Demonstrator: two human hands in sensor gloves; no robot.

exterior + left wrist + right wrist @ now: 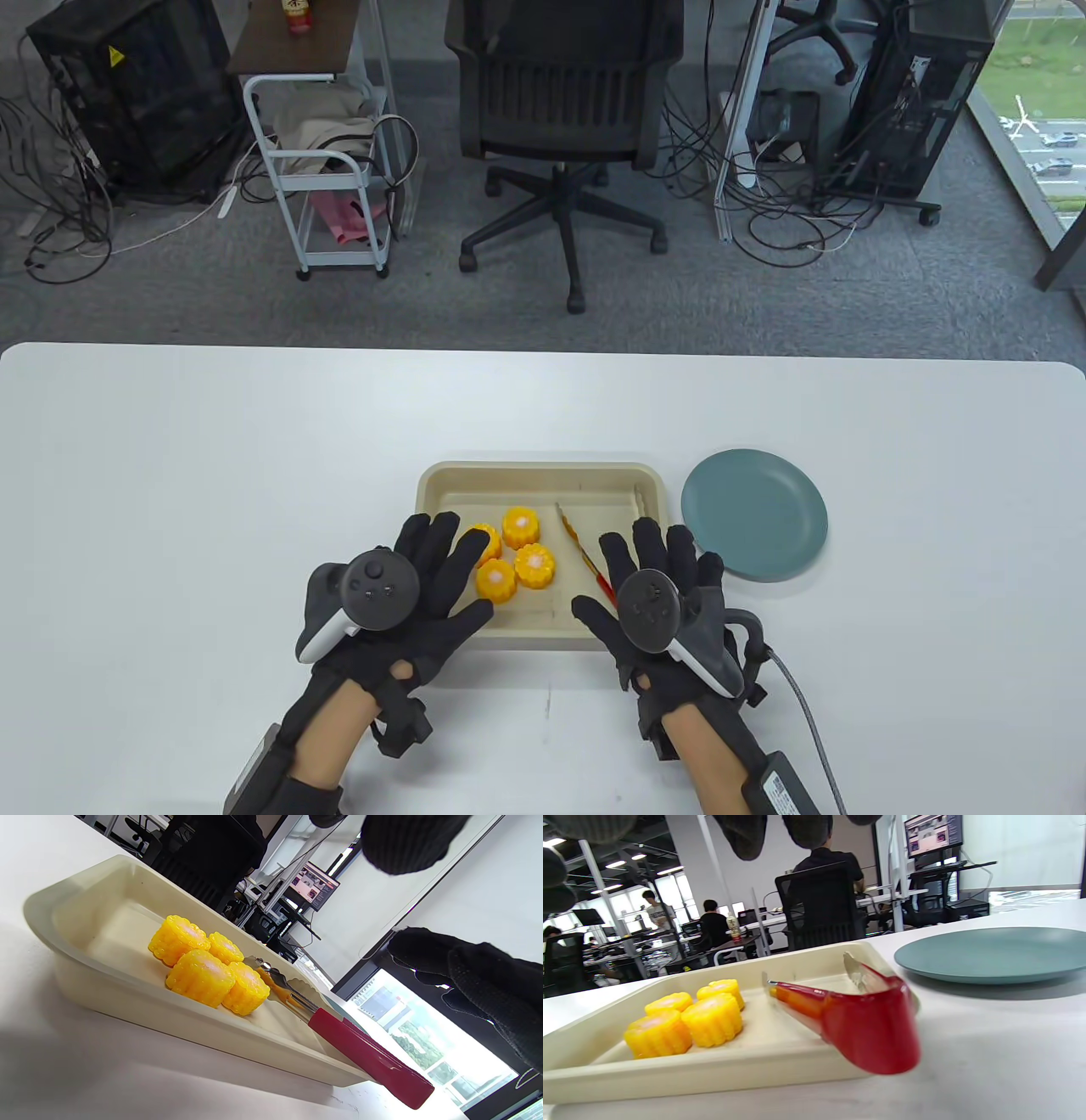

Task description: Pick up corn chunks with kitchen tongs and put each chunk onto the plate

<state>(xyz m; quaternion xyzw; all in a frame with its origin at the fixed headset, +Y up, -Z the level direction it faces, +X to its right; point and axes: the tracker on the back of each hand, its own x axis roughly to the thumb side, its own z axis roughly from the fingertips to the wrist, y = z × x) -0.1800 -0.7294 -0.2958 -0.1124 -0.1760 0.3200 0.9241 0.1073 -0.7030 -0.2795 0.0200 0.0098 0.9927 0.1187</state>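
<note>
Hovering over tray (441, 477), both hands flat, empty: left (422, 586), right (653, 586). Lying in tray: 4 corn (514, 558), tongs (335, 1030) w/ handle overhanging rim. Risk: clumsy grab tipping tongs out, scattering corn short of plate (754, 514).

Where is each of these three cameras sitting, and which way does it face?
Table view: high above, looking down at the table; shows the left hand, the right hand and both forearms.
Left wrist view: low by the tray, tilted, facing the corn chunks and tongs; gloved fingers show.
Right wrist view: low at the tray's near edge, facing the office; fingertips hang at top.
All three share tray, corn and tongs; the plate shows clearly in the table and right wrist views.
</note>
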